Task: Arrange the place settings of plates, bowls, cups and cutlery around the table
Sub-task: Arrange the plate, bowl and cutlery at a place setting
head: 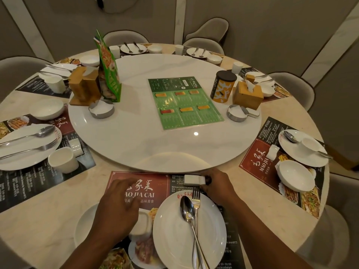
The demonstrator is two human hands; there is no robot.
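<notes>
On the worktop (48, 220), the near plate (171, 239) holds a spoon (186, 208) and fork (196, 197), long axes running away from the person. Just left of the plate stands a cup (142, 222), seemingly empty. The left grip (116, 208) hovers over it, fingers loose, holding nothing. Just beyond the fork tines sits the small rest (192, 179), pinched by the right grip (217, 186).

On plate (171, 235), spoon (186, 207) left of fork (195, 199); cup (141, 223) left of plate; chopstick rest (192, 179) behind plate; all on placemat (159, 183).
</notes>
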